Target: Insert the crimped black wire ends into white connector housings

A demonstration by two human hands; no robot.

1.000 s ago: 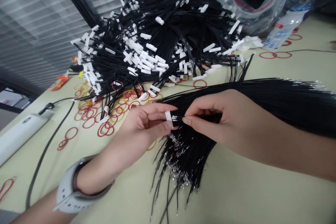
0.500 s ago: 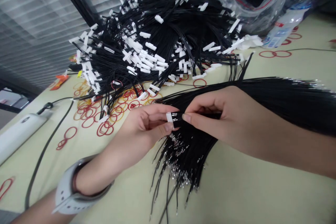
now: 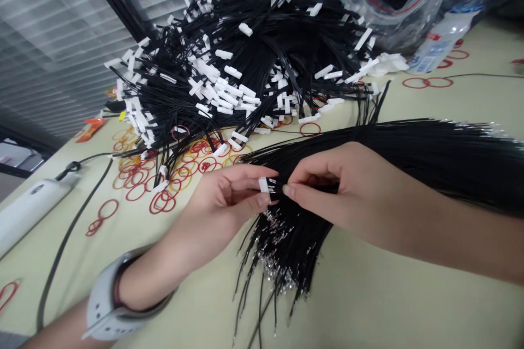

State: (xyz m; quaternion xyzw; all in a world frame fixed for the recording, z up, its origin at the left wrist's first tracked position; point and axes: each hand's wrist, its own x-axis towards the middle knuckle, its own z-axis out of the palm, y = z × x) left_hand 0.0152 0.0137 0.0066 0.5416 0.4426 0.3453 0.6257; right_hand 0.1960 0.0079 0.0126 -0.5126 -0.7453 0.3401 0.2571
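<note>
Between the thumb and fingers of my left hand (image 3: 227, 202) is a small white connector housing (image 3: 264, 185), pinched by its ends. Several black wires with shiny metal terminals (image 3: 272, 186) meet its right side. My right hand (image 3: 327, 185) grips wires close to the housing with thumb and forefinger; the exact number is hidden by the fingers. Below and behind both hands lies a thick bundle of loose black wires (image 3: 298, 240), its bare metal ends fanned out toward me. The bundle's other part (image 3: 442, 163) stretches right under my right forearm.
A large heap of black cables with white connectors (image 3: 229, 87) fills the back. Red and yellow rubber bands (image 3: 164, 202) are scattered at its front. A white power strip (image 3: 36, 207) with a cord lies left. Clear plastic bags (image 3: 393, 16) and a printed packet (image 3: 440, 43) stand back right.
Several metal terminals now show in a row at the housing's edge, where fewer were visible before. My right fingers have shifted slightly on the wires. The left hand keeps its pinch.
</note>
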